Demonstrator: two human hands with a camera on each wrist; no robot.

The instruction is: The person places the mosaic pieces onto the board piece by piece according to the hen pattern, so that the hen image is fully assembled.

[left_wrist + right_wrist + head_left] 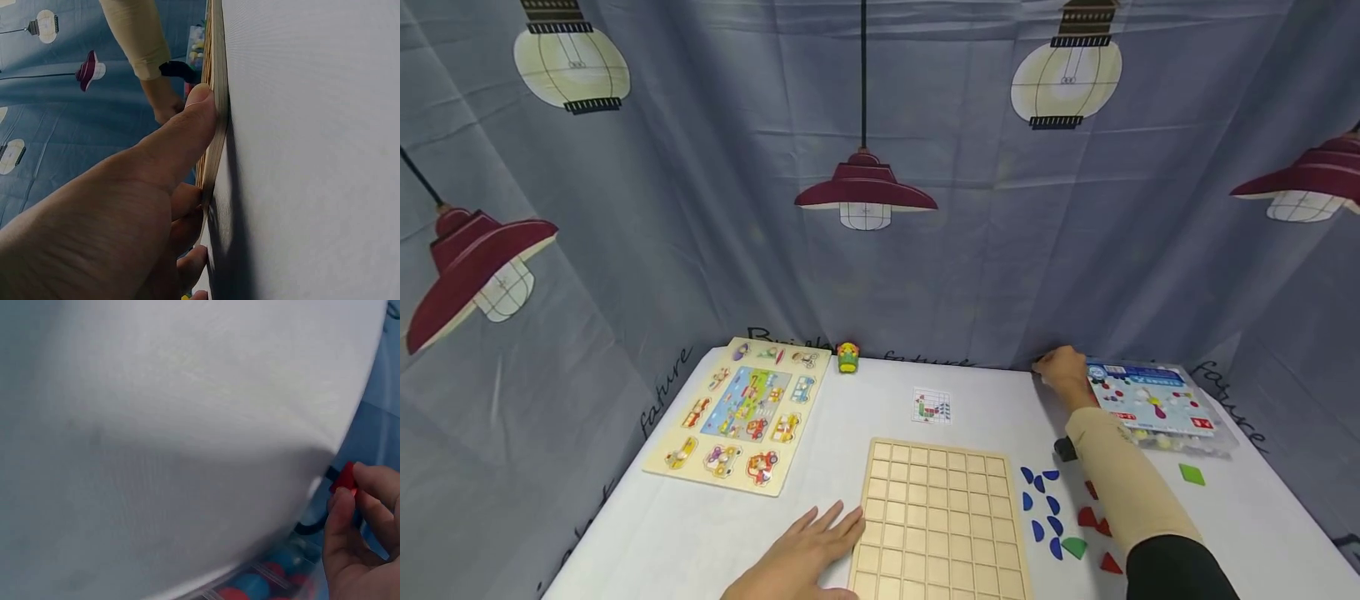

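A square-grid wooden board (937, 525) lies on the table at the bottom centre of the head view. My left hand (808, 554) rests against its left edge, fingers extended; in the left wrist view the thumb and fingertips (199, 94) touch the board's side. Far right, my right hand (1063, 375) is at the table's back edge, beside the boxed set (1150, 400). A small red piece (345, 477) is pinched between its thumb and fingers in the right wrist view; the head view hides this piece.
Blue half-round pieces (1053, 506) and red pieces (1087, 517) lie right of the board, with green pieces (1192, 474) nearby. A small pattern card (932, 406) lies behind it. A vehicle puzzle (745, 417) and a small toy figure (847, 357) are at the left and back.
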